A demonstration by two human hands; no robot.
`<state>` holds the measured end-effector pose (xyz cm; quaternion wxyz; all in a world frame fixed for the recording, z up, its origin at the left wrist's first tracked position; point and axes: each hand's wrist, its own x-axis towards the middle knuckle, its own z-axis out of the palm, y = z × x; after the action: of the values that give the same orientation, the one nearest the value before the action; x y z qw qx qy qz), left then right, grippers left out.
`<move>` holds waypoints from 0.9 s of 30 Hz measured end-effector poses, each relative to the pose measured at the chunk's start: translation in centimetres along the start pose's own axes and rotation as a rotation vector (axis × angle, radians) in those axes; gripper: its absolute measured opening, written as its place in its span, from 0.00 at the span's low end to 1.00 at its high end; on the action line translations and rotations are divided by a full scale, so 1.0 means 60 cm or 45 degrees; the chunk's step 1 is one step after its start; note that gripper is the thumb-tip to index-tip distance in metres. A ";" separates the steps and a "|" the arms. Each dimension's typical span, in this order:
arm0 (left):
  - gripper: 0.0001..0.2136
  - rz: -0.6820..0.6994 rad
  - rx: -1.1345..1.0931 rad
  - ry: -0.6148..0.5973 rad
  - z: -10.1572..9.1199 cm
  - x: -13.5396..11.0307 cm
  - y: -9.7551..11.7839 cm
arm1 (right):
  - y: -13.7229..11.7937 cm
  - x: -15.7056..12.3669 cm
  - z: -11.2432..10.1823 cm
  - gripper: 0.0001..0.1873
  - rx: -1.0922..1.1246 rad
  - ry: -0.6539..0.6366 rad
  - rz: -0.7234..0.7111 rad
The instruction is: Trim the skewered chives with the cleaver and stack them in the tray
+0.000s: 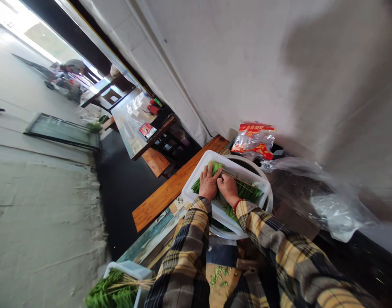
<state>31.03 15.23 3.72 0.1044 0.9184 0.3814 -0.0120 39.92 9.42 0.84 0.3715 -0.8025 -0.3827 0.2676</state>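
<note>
A white plastic tray (200,164) holds green vegetable pieces (253,193) threaded on thin wooden skewers (242,183). My left hand (209,183) lies over the greens at the tray's left end, its fingers spread and pressing down. Right beside it, my right hand (227,188) is closed, knuckles up, low in the tray among the skewers. What its fingers grip is hidden under the hand. The tray rests on a large round pale tub (269,201).
A second tray (135,270) with skewered greens (114,291) stands at lower left. Green scraps lie on a wooden board (215,295) below my arms. A wooden bench (164,194), a red plastic packet (255,139) and clear bags (337,214) surround the tub. A table (128,124) stands beyond.
</note>
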 end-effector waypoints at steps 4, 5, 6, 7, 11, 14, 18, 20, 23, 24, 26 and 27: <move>0.27 -0.018 0.029 -0.019 0.001 -0.001 0.002 | 0.001 -0.062 -0.051 0.10 0.050 -0.013 -0.169; 0.26 -0.023 0.038 -0.013 0.001 -0.001 0.004 | 0.004 -0.090 -0.066 0.10 0.070 -0.038 -0.228; 0.26 -0.025 0.045 -0.006 0.000 -0.002 0.005 | 0.009 -0.122 -0.079 0.09 0.140 -0.106 -0.358; 0.26 -0.025 0.048 -0.002 -0.002 -0.002 0.006 | 0.016 -0.156 -0.090 0.09 0.181 -0.204 -0.457; 0.30 -0.001 0.011 0.001 -0.015 -0.005 0.011 | 0.060 -0.285 -0.093 0.05 0.025 -0.736 -0.658; 0.32 0.041 -0.048 0.018 -0.034 -0.012 0.017 | 0.091 -0.336 -0.071 0.21 -0.201 -1.110 -0.804; 0.30 0.008 -0.169 0.167 -0.068 -0.053 0.019 | 0.115 -0.353 -0.066 0.13 -0.247 -1.199 -0.702; 0.29 -0.065 -0.289 0.305 -0.082 -0.096 0.009 | 0.125 -0.352 -0.077 0.13 -0.228 -1.152 -0.646; 0.27 -0.203 -0.562 0.518 -0.087 -0.197 -0.023 | 0.149 -0.351 -0.094 0.13 -0.245 -1.116 -0.630; 0.26 -0.282 -0.663 0.574 -0.082 -0.240 -0.036 | 0.159 -0.353 -0.098 0.13 -0.268 -1.112 -0.634; 0.26 -0.533 -0.843 0.656 -0.061 -0.338 -0.061 | 0.186 -0.363 -0.101 0.13 -0.325 -1.100 -0.665; 0.25 -0.677 -0.908 0.683 -0.047 -0.392 -0.071 | 0.201 -0.371 -0.101 0.14 -0.356 -1.089 -0.689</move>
<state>11.20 2.29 8.09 0.3028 0.6680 0.5951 0.3285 36.70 -16.25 -2.05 0.1275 -0.5358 -0.7259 0.4121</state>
